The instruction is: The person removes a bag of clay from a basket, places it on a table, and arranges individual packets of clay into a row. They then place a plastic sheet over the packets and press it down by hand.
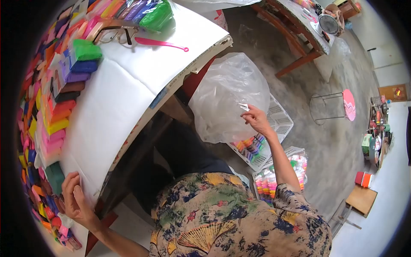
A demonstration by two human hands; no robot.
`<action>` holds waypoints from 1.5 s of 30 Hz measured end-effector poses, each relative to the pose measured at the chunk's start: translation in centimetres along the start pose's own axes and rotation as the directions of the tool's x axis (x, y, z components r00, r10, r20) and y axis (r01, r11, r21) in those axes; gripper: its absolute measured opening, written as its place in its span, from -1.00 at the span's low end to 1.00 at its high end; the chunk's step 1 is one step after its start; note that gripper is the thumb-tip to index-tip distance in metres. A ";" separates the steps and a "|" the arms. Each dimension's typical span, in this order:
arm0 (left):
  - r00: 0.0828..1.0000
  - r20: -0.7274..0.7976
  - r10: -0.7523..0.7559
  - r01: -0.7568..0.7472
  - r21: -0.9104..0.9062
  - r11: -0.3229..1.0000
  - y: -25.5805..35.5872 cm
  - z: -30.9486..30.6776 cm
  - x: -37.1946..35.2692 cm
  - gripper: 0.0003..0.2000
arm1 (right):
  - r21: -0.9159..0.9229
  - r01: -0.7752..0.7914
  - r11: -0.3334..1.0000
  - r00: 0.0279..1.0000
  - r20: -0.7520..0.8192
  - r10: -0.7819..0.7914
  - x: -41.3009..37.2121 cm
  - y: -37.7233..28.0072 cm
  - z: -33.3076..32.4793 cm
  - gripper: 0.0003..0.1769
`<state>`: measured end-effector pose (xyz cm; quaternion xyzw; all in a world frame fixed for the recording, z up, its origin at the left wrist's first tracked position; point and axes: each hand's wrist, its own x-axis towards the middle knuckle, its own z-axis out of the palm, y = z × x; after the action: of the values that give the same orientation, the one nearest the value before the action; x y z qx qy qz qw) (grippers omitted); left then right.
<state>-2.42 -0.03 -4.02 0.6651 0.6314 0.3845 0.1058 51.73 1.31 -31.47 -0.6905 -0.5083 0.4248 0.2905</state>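
My right hand (257, 120) is over a large clear plastic bag (231, 94), its fingers pinched beside a small shiny scrap (244, 106) that seems to be between them. At the lower left, my left hand (75, 199) rests over the white tabletop (124, 81), fingers curled loosely and apart, near a dark green packet (55, 177). Rows of coloured packets (60, 124) lie along the table's left side. A green packet (87, 50) tops the nearer row. Glasses (115, 34) and a pink plastic tool (160, 43) lie toward the table's far end.
White baskets (280, 115) with coloured packets (278, 175) stand on the floor beside and below the bag. Farther right are a pink-topped stool (349, 105) and a wooden stool (361, 200). Another table (299, 25) with a fan (328, 24) stands at the upper right.
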 end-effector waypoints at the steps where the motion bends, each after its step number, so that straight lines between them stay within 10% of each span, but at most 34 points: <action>1: 1.000 -0.002 0.007 -0.007 -0.013 1.000 -0.1 0.0 0.0 -0.77 | 0.070 0.008 0.998 1.000 0.011 -0.009 -0.9 -1.6 -1.0 -0.81; 10: 0.984 -0.124 0.128 -0.142 -0.110 0.984 -0.2 0.0 -0.8 -0.76 | 0.572 0.191 0.798 0.974 -0.212 -0.081 -7.6 -7.4 -6.2 -0.77; 13: 0.960 -0.075 0.271 -0.281 -0.176 0.944 2.5 0.8 -2.1 -0.77 | 0.643 0.282 0.712 0.956 -0.247 -0.157 -9.4 -8.8 -6.9 -0.69; 17: 0.944 0.225 0.243 -0.105 -0.491 0.865 8.8 6.1 -3.3 -0.75 | 0.712 0.371 0.596 0.928 -0.262 -0.265 -10.6 -9.8 -7.0 -0.62; 19: 0.869 0.468 0.159 0.129 -0.526 0.841 9.9 9.5 -4.2 -0.58 | 0.727 0.367 0.580 0.930 -0.261 -0.260 -10.6 -9.6 -6.6 -0.60; 22: 0.745 0.612 0.265 0.171 -0.560 0.811 9.7 15.9 -4.5 0.05 | 0.690 0.376 0.619 0.925 -0.246 -0.288 -9.7 -10.3 -5.5 -0.59; 25: 0.716 0.626 0.310 0.193 -0.603 0.774 10.3 21.8 -3.8 0.26 | 0.617 0.379 0.690 0.921 -0.177 -0.348 -10.1 -13.0 -4.2 -0.59; 27: 0.800 0.504 0.325 0.116 -0.663 0.740 11.0 25.2 -4.3 0.02 | 0.555 0.356 0.752 0.932 -0.154 -0.328 -10.3 -14.1 -3.0 -0.60; 29: 0.695 0.698 0.172 0.482 -0.631 0.608 10.2 27.4 -3.7 -0.25 | 0.457 0.312 0.833 0.950 -0.166 -0.265 -10.5 -15.6 -2.3 -0.57; 30: 0.606 0.787 0.114 0.643 -0.569 0.513 9.8 28.1 -3.6 -0.38 | 0.410 0.288 0.865 0.957 -0.155 -0.245 -11.0 -15.9 -2.9 -0.45; 34: 0.738 0.673 0.048 0.612 -0.698 0.372 7.9 28.9 -4.2 -0.68 | -0.142 0.142 0.980 0.945 -0.274 -0.177 -12.2 -9.8 -3.0 0.11; 45: 0.692 0.712 -0.115 0.667 -0.572 0.478 8.5 24.0 -4.5 -0.69 | -0.427 0.190 0.884 0.915 -0.249 -0.317 -5.8 2.8 11.2 -0.44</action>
<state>19.94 2.62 -16.78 0.4505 0.4637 0.3622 0.6714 42.41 -5.44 -37.32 -0.7195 -0.6177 0.1574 0.2756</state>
